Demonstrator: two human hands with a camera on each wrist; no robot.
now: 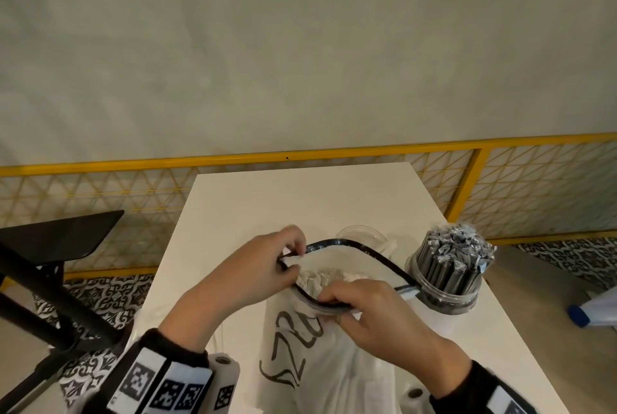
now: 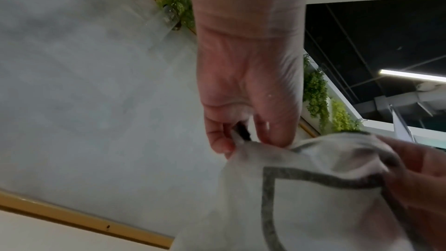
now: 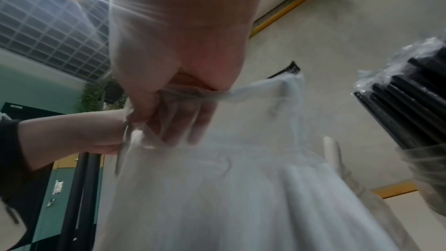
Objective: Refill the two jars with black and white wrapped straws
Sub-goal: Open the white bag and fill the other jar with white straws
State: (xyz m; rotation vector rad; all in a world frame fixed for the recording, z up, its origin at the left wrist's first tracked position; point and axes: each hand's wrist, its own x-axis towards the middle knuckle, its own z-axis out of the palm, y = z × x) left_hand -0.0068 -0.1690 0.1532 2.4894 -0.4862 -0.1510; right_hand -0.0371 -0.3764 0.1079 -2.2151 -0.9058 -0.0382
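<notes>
A white plastic bag [image 1: 334,363] with a black zip rim stands on the white table [image 1: 300,200], its mouth pulled wide. White wrapped straws [image 1: 320,276] show inside it. My left hand [image 1: 283,260] pinches the rim's far left edge [image 2: 241,136]. My right hand [image 1: 344,300] grips the near rim, its fingers [image 3: 183,121] curled over the plastic. A clear jar [image 1: 447,283] packed with black wrapped straws [image 3: 410,102] stands at the right. A second clear jar [image 1: 362,235] sits behind the bag, mostly hidden; I cannot tell what is in it.
A yellow lattice railing [image 1: 500,180] runs behind the table. A black chair [image 1: 60,266] stands at the left. On the floor at the right lies a white object with a blue end [image 1: 591,312].
</notes>
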